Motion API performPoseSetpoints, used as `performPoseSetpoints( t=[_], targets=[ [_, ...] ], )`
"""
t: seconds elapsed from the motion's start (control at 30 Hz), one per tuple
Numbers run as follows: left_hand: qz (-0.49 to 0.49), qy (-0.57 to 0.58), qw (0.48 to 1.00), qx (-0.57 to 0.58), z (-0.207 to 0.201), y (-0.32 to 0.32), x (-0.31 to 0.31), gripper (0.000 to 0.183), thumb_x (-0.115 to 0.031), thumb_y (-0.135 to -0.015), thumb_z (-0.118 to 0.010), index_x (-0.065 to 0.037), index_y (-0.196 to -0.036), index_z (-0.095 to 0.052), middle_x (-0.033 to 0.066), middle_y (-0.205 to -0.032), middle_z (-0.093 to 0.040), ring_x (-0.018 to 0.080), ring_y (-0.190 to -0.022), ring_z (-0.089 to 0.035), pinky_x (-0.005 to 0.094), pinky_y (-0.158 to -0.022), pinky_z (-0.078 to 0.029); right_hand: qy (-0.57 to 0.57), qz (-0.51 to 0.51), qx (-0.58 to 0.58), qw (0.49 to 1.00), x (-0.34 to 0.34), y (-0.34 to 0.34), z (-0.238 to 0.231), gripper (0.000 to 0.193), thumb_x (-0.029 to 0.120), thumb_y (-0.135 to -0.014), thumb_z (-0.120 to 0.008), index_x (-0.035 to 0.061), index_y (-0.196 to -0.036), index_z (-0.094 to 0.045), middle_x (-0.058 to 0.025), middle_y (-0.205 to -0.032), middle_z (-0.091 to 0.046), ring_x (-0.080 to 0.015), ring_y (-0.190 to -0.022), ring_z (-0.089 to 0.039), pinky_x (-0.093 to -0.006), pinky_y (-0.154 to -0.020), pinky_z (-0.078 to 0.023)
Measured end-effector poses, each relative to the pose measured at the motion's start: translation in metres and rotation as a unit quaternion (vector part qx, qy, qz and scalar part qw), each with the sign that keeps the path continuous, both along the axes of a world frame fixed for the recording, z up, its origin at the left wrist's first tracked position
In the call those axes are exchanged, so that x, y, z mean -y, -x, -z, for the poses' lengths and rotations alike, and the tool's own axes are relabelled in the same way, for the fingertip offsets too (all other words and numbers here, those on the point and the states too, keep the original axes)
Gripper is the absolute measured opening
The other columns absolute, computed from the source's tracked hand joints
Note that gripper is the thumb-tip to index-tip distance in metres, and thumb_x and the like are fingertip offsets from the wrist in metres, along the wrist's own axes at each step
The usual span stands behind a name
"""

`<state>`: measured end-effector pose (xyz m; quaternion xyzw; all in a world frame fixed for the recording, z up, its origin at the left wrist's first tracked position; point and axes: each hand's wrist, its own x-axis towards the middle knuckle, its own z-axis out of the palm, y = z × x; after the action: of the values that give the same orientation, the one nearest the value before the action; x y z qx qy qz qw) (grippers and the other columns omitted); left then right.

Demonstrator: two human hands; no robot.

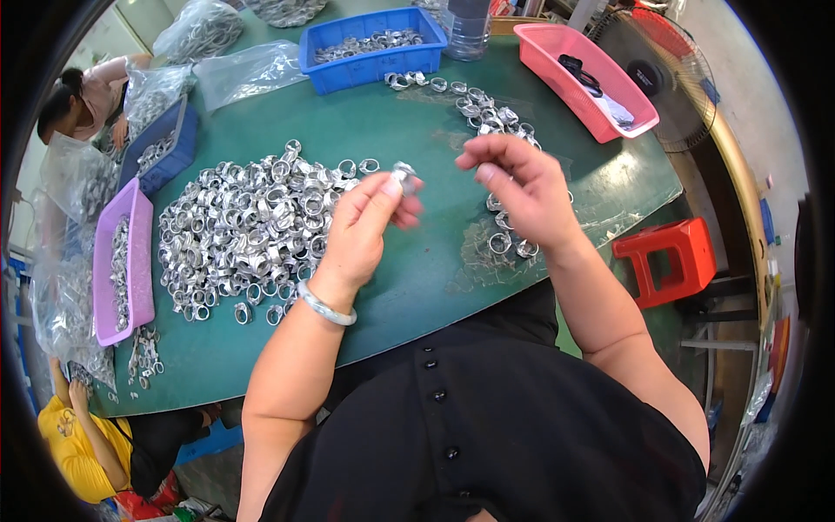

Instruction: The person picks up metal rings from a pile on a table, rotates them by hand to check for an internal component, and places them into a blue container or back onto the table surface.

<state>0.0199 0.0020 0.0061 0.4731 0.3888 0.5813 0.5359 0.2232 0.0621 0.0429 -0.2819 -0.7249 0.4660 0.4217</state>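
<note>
My left hand (364, 219), a pale bangle on its wrist, is closed on a small silvery metal ring part (404, 174) pinched between thumb and fingers; the fingertips are blurred. Just left of it spreads a big heap of similar ring parts (248, 226) on the green table (417, 287). My right hand (526, 196) hovers over a smaller, loose row of ring parts (487, 113). Its thumb and forefinger are apart with nothing visible between them, and the other fingers curl partly out of sight.
A blue bin (372, 76) of metal parts, a large bottle (467, 30) and a pink basket (591, 91) line the far side. A purple basket (103, 270) stands at left, near bulging plastic bags (65, 304). Two other people work there. A red stool (668, 261) and a fan (661, 83) are at right.
</note>
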Motion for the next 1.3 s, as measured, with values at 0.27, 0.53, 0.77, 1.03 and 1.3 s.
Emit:
performPoseSetpoints(
  t=[0.27, 0.53, 0.77, 1.03, 1.3],
  targets=[
    [-0.382, -0.162, 0.672, -0.613, -0.009, 0.037, -0.011, 0.021, -0.021, -0.072, -0.063, -0.005, -0.085, -0.063, 0.0087, -0.086, -0.058, 0.0272, -0.086, -0.054, 0.0411, -0.083, -0.038, -0.232, 0.172, 0.352, 0.89, -0.045, -0.027, 0.018, 0.021, 0.006, -0.076, -0.063, 0.0043, -0.096, -0.062, -0.0064, -0.096, -0.062, -0.0235, -0.091, -0.056, -0.0342, -0.081, -0.044],
    [-0.31, -0.087, 0.622, -0.714, -0.005, 0.038, -0.005, 0.02, -0.014, -0.067, -0.059, -0.003, -0.083, -0.066, 0.0085, -0.091, -0.059, 0.0262, -0.093, -0.051, 0.0449, -0.091, -0.03, -0.263, 0.176, 0.454, 0.833, -0.053, -0.024, 0.033, 0.019, 0.01, -0.071, -0.066, 0.0062, -0.09, -0.063, -0.0086, -0.094, -0.059, -0.0294, -0.093, -0.052, -0.0392, -0.082, -0.042],
    [-0.321, -0.129, 0.642, -0.684, -0.006, 0.036, -0.006, 0.018, -0.008, -0.069, -0.057, -0.004, -0.084, -0.067, 0.0075, -0.089, -0.06, 0.0243, -0.094, -0.052, 0.0453, -0.093, -0.029, -0.226, 0.193, 0.489, 0.82, -0.06, -0.026, 0.039, 0.018, 0.011, -0.072, -0.066, 0.0065, -0.089, -0.064, -0.0105, -0.09, -0.059, -0.0302, -0.092, -0.053, -0.0396, -0.081, -0.043],
    [-0.313, -0.176, 0.674, -0.645, -0.006, 0.029, -0.007, 0.018, -0.014, -0.074, -0.062, -0.005, -0.09, -0.065, 0.0066, -0.089, -0.061, 0.0238, -0.093, -0.054, 0.043, -0.093, -0.03, -0.17, 0.146, 0.399, 0.889, -0.063, -0.024, 0.035, 0.01, 0.01, -0.073, -0.063, 0.0031, -0.081, -0.063, -0.0135, -0.081, -0.062, -0.0317, -0.082, -0.057, -0.0398, -0.076, -0.045],
    [-0.289, -0.234, 0.7, -0.61, -0.002, 0.021, -0.007, 0.017, -0.012, -0.074, -0.064, -0.005, -0.09, -0.064, 0.0062, -0.087, -0.061, 0.024, -0.087, -0.055, 0.039, -0.087, -0.034, -0.179, 0.164, 0.273, 0.931, -0.053, -0.016, 0.029, 0.018, 0.003, -0.074, -0.06, 0.0021, -0.092, -0.061, -0.0139, -0.082, -0.062, -0.0317, -0.077, -0.059, -0.0378, -0.074, -0.046]
  ],
)
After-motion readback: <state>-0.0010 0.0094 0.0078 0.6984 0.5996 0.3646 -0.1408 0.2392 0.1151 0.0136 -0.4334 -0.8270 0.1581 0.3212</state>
